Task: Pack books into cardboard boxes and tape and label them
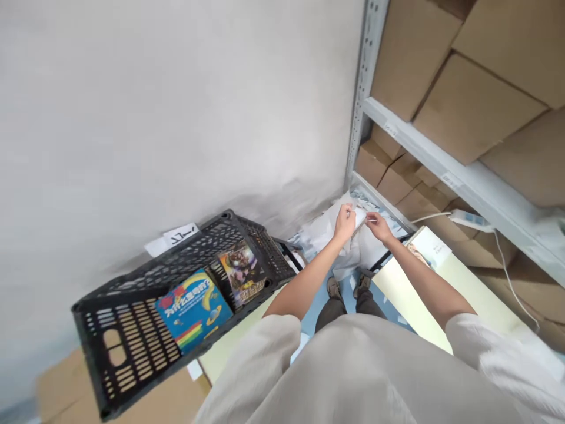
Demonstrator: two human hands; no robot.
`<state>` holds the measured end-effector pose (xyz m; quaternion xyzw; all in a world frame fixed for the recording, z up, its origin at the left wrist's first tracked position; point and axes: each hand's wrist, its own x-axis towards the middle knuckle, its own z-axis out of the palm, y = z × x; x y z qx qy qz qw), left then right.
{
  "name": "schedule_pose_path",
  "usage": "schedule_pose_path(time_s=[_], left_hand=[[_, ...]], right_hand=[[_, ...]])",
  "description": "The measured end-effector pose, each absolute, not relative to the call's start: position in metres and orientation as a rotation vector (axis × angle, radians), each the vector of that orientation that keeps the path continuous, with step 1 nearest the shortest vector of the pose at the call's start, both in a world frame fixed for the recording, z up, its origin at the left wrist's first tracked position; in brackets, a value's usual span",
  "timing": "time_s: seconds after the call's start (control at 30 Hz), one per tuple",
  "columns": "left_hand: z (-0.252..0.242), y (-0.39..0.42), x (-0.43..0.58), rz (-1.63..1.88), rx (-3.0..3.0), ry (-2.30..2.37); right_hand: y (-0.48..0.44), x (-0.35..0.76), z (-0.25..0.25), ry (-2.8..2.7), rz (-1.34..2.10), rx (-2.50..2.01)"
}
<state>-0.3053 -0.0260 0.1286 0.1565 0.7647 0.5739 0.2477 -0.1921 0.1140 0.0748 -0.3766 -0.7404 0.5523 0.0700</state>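
My left hand (pixel 345 222) is closed on a piece of white paper (pixel 361 214) out in front of me, above the floor. From the other side, my right hand (pixel 378 227) has its fingers pinched at the paper's right edge. The fingertips are small in view, so the exact grip is hard to make out. Around and beneath both hands lies a heap of loose white sheets (pixel 321 231), some crumpled, reaching to the wall and the shelf foot.
To the left, a black plastic crate (pixel 132 330) holds a blue book (pixel 194 309) and a darker illustrated book (pixel 242 274). On the right, a pale table (pixel 406 300) carries a white book (pixel 428 247). Metal shelving (pixel 498 203) bears cardboard boxes (pixel 481 106) and a power strip (pixel 470 220).
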Motion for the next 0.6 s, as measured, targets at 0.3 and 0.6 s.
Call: schedule_pose_path(time_s=[0.3, 0.6], left_hand=[[0.157, -0.003, -0.227, 1.356, 0.674, 1.775], [0.141, 0.004, -0.098, 1.177, 0.989, 1.505]], right_hand=[[0.110, -0.074, 0.133, -1.927, 1.508, -1.387], [0.122, 0.034, 0.167, -1.561, 1.706, -1.755]])
